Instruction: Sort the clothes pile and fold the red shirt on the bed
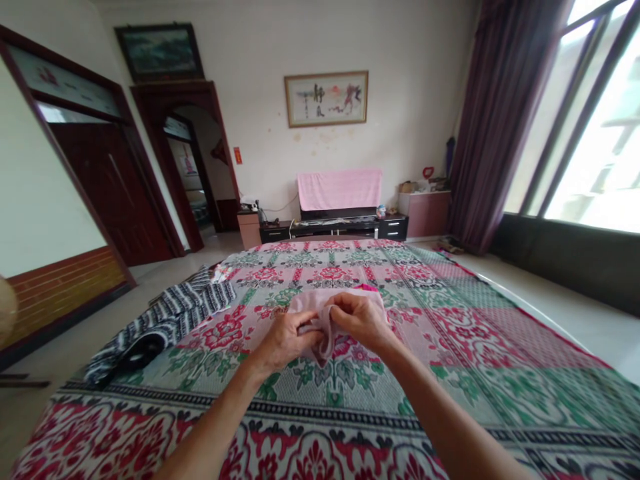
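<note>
Both hands meet over the middle of the patterned table cover (225,413). Between them is a bunched piece of dusty pink cloth (325,352), with a loose fold hanging down; its exact kind I cannot make out. My left hand (286,341) grips the cloth's left side between thumb and fingers. Pinched at its upper edge, the cloth is also in the fingers of my right hand (361,320). Pale pink fabric (304,301) spreads behind the hands, and I cannot tell whether it is the same piece. A bright magenta edge (369,288) shows at its far right.
A black-and-white striped garment (175,320) lies crumpled along the left side. Beyond the far edge stand a low black cabinet (275,235) and a screen-like object under a pink towel (340,189). A purple curtain (487,133) hangs beside the window at right.
</note>
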`<state>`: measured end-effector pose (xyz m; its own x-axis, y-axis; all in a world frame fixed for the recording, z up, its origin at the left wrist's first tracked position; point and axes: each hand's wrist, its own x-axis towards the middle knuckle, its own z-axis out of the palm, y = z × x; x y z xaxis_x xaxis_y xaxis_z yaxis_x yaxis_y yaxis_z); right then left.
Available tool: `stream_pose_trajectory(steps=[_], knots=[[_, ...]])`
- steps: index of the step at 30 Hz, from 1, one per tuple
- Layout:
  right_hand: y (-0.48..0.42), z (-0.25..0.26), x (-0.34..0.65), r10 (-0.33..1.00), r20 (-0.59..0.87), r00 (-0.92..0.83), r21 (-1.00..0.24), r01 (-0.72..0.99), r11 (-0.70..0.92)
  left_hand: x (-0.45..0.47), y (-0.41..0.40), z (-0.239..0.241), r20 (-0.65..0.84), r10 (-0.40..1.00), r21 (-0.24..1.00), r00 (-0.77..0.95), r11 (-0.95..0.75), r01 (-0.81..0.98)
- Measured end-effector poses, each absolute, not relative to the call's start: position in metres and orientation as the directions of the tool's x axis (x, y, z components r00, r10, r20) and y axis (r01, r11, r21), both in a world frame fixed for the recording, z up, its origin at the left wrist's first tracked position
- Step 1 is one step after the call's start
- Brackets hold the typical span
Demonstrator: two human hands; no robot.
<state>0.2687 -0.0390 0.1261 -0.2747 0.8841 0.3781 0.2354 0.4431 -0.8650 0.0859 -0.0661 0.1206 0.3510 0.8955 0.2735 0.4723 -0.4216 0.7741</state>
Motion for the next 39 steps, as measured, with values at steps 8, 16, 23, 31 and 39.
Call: stream_pose_trajectory(steps=[8,16,23,31,39], knots=[[-0.048,0.13,0.266,0.823,0.438,-0.36,-0.804,0.252,0.538,0.088,-0.064,0.116,0.45,0.852,0.645,0.268,-0.518,0.561],[-0.005,0.107,0.312,0.766,0.632,0.114,-0.7,0.508,0.502,0.041,-0.056,0.191,0.742,0.651,0.239,0.159,-0.479,0.845],[0.016,0.047,0.325,0.785,0.62,0.01,-0.514,0.76,0.397,0.014,-0.042,0.281,0.787,0.609,0.149,0.096,-0.339,0.929],[0.01,0.034,0.323,0.787,0.612,-0.079,-0.459,0.775,0.435,0.0,-0.045,0.304,0.752,0.652,0.303,-0.098,-0.209,0.93],[0.011,0.031,0.324,0.762,0.643,-0.074,-0.469,0.749,0.468,-0.025,-0.054,0.31,0.738,0.615,0.608,-0.279,-0.425,0.67]])
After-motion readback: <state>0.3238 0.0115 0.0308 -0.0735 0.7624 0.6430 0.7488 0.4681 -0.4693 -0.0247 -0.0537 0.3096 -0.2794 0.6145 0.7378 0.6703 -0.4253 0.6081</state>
